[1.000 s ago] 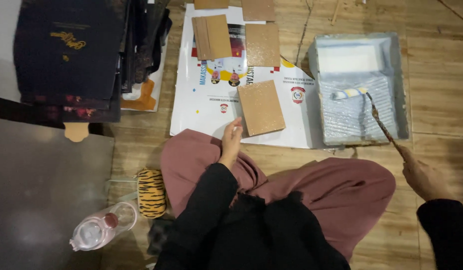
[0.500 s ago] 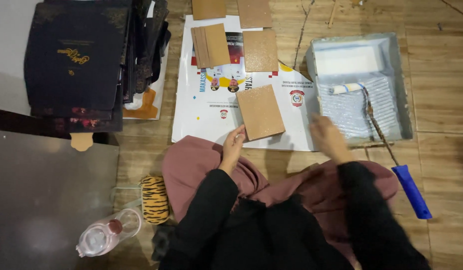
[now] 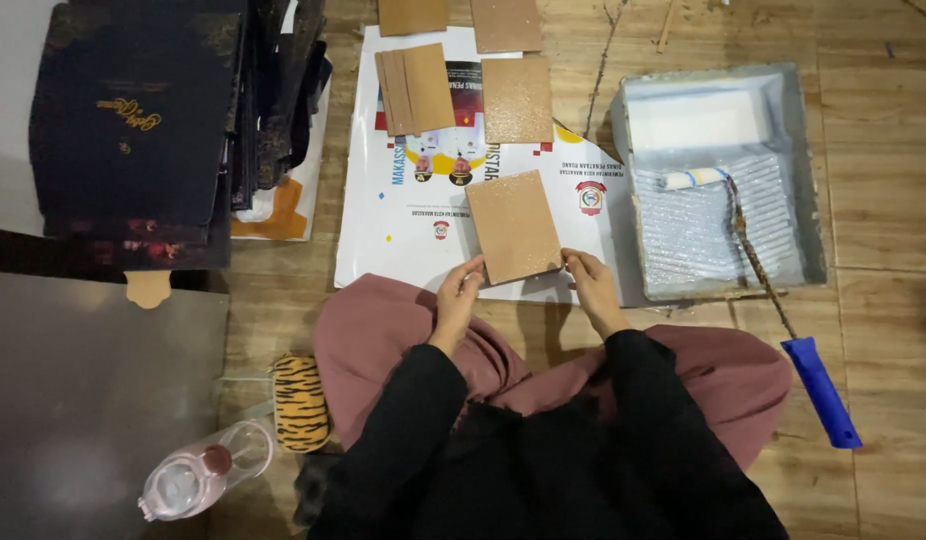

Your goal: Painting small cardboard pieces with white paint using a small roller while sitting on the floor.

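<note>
Underneath, wooden floor (image 3: 883, 200), printed poster (image 3: 383, 240).

wood plank floor (image 3: 883, 230), grey metal surface (image 3: 73, 400) bottom left, dim light

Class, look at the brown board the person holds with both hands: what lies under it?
Under the brown board lies a white printed poster, spread on the wooden floor. Left hand and right hand grip its near edge. The print beneath is hidden.

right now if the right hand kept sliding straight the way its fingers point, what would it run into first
The right hand already touches the near edge of the brown rectangular board. Its fingers point up and slightly left, so it would likely push that board first, across the white printed poster.
</note>
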